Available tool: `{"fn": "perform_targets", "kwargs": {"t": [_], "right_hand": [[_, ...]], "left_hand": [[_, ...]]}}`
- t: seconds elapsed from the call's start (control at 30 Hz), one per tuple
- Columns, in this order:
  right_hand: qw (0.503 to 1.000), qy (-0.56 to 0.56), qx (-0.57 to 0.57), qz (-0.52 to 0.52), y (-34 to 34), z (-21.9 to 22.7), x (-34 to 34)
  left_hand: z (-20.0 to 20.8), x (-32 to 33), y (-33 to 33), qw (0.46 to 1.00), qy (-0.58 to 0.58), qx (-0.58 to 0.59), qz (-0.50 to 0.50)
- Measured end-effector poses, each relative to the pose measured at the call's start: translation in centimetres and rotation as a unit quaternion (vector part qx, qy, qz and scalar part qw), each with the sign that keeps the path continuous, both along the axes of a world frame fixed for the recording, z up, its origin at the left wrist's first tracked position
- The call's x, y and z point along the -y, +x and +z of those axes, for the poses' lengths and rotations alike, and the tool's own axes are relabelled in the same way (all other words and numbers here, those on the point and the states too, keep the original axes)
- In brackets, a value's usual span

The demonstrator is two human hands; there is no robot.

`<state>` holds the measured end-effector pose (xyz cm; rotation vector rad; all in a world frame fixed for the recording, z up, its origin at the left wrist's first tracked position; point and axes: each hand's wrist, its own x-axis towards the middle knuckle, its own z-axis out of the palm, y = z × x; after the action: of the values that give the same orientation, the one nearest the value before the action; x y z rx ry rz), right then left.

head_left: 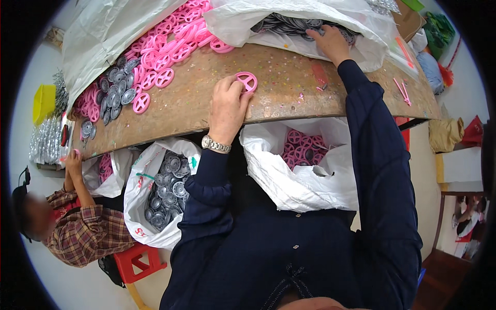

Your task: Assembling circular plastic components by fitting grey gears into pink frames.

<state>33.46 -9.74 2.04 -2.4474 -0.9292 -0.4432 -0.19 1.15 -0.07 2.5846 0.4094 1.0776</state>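
Observation:
My left hand (227, 106), a metal watch on its wrist, grips a pink plastic wheel ring (255, 82) with crossed spokes just above the wooden table. At the far right of the table, my right hand (331, 44) reaches into the mouth of a white sack (232, 21) and touches the pile of grey round plastic discs (281, 25) there. Its fingers look spread apart, with no disc clearly held between them. A large heap of pink wheel rings (178, 31) spills from another white sack (101, 39) on the left, with grey discs (116, 85) in front.
Below the table edge hang a white sack (279, 181) of pink wheels and a white bag (139, 206) of grey discs. A co-worker in a checked shirt (88, 227) sits at the left near a red stool (139, 261). Pink sticks (402, 93) lie at the table's right.

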Motion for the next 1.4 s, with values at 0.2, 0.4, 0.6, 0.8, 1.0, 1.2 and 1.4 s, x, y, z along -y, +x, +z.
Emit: {"fn": "perform_targets", "kwargs": {"t": [0.2, 0.4, 0.6, 0.8, 1.0, 1.2, 1.4], "right_hand": [[1.000, 0.015, 0.009, -0.004, -0.4, -1.5, -1.7], [0.991, 0.109, -0.078, 0.003, 2.6, -1.9, -0.2], [0.971, 0.195, -0.121, 0.061, 2.9, -2.0, 2.5], [0.894, 0.287, -0.296, 0.175, -7.2, 1.7, 5.9], [0.783, 0.324, -0.464, 0.258, -15.9, 3.1, 8.5], [0.632, 0.380, -0.613, 0.282, -19.6, 2.8, 10.4], [0.575, 0.380, -0.674, 0.265, -20.2, 1.8, 11.1]], "left_hand": [[-0.1, 0.0, -0.1, 1.000, 0.012, 0.013, -0.004], [0.2, 0.1, 0.0, 0.997, -0.041, 0.064, -0.032], [0.2, -0.9, -0.7, 0.968, -0.221, 0.108, -0.045], [0.6, -0.4, -1.6, 0.715, -0.648, 0.168, -0.201], [2.1, 3.2, -0.9, 0.652, -0.694, 0.178, -0.249], [2.8, 6.1, -1.1, 0.757, -0.593, 0.162, -0.222], [3.4, 6.6, -2.1, 0.979, 0.049, 0.062, -0.187]]}}
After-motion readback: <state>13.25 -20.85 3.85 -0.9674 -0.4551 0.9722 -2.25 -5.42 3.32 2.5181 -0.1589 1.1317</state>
